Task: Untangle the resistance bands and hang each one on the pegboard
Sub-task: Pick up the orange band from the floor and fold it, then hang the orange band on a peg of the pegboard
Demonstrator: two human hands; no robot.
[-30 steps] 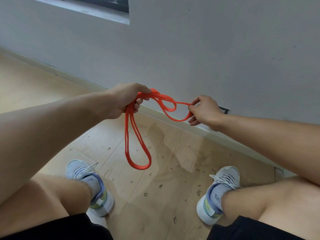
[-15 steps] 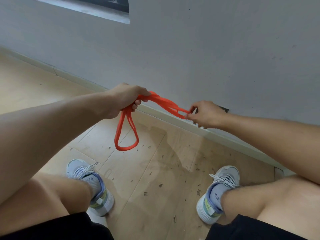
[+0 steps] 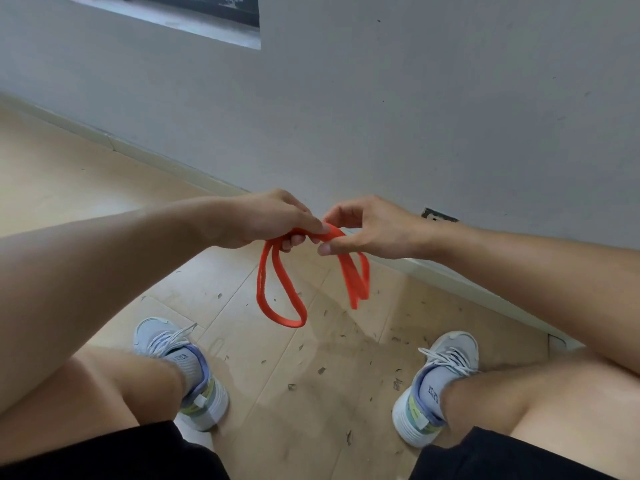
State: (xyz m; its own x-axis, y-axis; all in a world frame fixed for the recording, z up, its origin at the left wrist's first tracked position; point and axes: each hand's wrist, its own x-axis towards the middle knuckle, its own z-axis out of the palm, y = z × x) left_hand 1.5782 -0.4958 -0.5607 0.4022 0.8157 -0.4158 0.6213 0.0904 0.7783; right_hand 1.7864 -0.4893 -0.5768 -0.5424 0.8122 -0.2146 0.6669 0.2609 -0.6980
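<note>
We sit facing a grey wall (image 3: 415,116), knees apart, both hands raised over the wood floor (image 3: 311,375) & meeting in mid-air. The orange resistance band (image 3: 277,296) hangs between them, carried by nothing but our fingers, well clear of the floor.

Why held so, in our judgement: hands close together keep the rubber slack, so the crossed strands can be sorted w/o fighting tension. One loop drops below the left hand (image 3: 266,220); a folded, flatter length drops below the right hand (image 3: 367,230). The two lengths join at the top, where the hands nearly touch.

Left hand: fingers curled down over the band's top, thumb & forefinger pinching it, lower fingers tucked round the strands. Right hand: thumb (image 3: 332,247) pressed under the strap, forefinger arched over it, a light pinch; the other fingers stay loosely bent, whether they touch the band we cannot tell.

Only one band shows here. No pegboard in view. A dark-framed panel (image 3: 194,8) sits at the wall's top edge, a small outlet (image 3: 438,215) low on the wall by the right wrist. Grey trainers (image 3: 180,368) rest on the floor among scattered debris. Hanging not yet begun, we judge.
</note>
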